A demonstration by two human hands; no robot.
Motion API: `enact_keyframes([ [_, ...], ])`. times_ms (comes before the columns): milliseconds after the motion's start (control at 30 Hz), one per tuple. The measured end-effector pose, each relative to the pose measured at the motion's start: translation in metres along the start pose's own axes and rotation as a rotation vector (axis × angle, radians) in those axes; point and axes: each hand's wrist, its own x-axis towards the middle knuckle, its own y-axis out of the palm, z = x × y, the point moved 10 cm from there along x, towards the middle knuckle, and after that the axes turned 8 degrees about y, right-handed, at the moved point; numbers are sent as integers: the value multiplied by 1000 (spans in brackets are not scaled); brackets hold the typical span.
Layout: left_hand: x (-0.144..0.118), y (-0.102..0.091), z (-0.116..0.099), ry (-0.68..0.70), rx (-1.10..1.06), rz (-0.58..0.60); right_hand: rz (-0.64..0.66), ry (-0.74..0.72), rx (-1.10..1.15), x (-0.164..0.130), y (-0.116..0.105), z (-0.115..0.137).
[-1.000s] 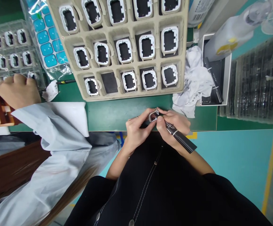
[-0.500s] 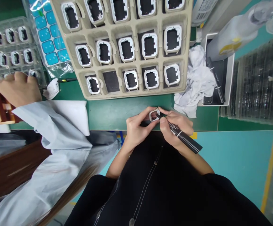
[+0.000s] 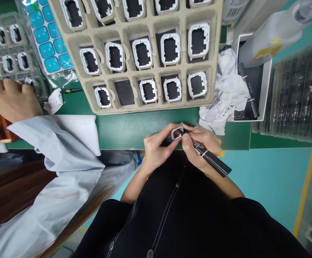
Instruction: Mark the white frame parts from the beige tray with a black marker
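Note:
Between the thumb and fingers of my left hand is a small white watch-case frame, held just over the table's front edge. My right hand is closed round a black marker pen, its tip end reaching the frame's inner edge. Fingertips of the right hand also lie close against the frame's far side; whether they press on it I cannot tell. Beyond my hands lies a moulded pulp tray, with similar white frames in its pockets. One front-row pocket holds no frame.
Crumpled white cloth lies right of the tray, beside a white box with a bottle and dark pens. Clear plastic trays are stacked at far right. At left are a co-worker's hand, blue pads and a white sheet.
The view has shifted slightly, so the tray sits a little further left. The frame has turned a little in my fingers, and the pen stays at its inner edge.

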Motion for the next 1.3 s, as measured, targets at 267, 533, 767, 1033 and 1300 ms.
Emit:
enact_keyframes([
  [267,2,0,-8,48,63,28,19,-3,-41,3,-1,4],
  [533,0,0,-12,74,96,17,54,-44,-36,1,0,6],
  [767,-1,1,-11,97,103,14,49,-91,-62,-2,3,7],
  [1033,-1,1,-12,97,120,8,28,-79,-45,-2,2,7],
  [1300,-2,0,-4,12,61,7,14,-43,-7,0,1,6],
])
